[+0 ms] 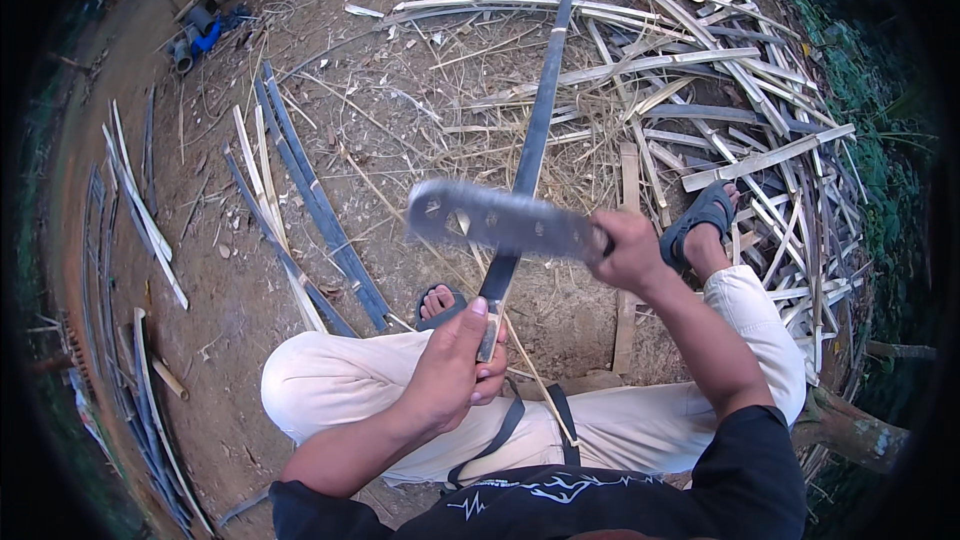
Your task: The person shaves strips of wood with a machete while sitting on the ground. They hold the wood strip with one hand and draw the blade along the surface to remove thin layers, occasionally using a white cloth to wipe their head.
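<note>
My right hand [634, 252] is closed round the handle of a broad machete [505, 222]. Its blade has several cut-outs and points left, crossing over a long split bamboo strip [541, 115]; motion blurs its upper edge. Whether blade and strip touch, I cannot tell. My left hand [455, 368] grips the near end of that strip, thumb on top, above my lap. The strip runs away from me, dark on its face and pale along one edge, its far end by other strips. A thin pale sliver [535, 377] slants down past my left hand to my lap.
A tangled heap of split bamboo [770, 155] lies to the right, near my sandalled foot [705, 222]. Dark strips [318, 202] rest on the dirt at left, with more along the far left. Shavings [590, 155] litter the ground ahead. A tree trunk [850, 428] stands at lower right.
</note>
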Demonstrator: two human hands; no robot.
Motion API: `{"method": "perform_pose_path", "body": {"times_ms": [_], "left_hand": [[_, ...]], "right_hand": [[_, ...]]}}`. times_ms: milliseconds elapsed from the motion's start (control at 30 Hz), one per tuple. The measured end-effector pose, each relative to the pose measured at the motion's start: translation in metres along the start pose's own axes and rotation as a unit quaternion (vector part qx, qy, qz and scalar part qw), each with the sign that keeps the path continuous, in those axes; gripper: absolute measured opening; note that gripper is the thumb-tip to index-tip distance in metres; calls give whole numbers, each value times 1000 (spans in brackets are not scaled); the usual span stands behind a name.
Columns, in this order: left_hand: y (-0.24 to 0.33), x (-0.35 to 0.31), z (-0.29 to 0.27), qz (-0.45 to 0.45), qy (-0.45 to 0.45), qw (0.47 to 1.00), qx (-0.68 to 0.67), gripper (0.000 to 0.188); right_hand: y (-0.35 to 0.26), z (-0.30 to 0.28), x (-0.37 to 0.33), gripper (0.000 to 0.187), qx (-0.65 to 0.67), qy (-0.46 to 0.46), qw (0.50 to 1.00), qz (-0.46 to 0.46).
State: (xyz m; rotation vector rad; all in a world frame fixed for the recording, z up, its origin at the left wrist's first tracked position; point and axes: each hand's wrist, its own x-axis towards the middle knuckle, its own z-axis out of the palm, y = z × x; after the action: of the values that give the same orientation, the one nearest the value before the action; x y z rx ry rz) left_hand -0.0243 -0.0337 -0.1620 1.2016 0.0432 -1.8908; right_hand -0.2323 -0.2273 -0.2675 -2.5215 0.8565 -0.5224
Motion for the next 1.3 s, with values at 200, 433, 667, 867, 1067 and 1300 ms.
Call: {"method": "perform_pose_path", "body": {"times_ms": [200,433,667,867,1067,1300], "left_hand": [[-1,7,-2,-22,-9,1000,-13,44],[-1,7,3,-27,-5,998,-48,45],[5,4,0,-44,16,996,-74,47],[2,7,-1,-60,-5,994,-93,47],[11,3,6,-53,-21,991,-119,48],[17,3,-4,-57,0,985,-161,53]], "right_hand": [[47,-3,29,18,30,-7,997,75],[110,6,61,26,0,-23,977,212],[131,11,94,25,-5,-37,982,185],[208,18,130,33,-31,-47,962,267],[257,18,181,42,-90,-37,926,365],[180,31,133,33,-10,-28,974,223]]}}
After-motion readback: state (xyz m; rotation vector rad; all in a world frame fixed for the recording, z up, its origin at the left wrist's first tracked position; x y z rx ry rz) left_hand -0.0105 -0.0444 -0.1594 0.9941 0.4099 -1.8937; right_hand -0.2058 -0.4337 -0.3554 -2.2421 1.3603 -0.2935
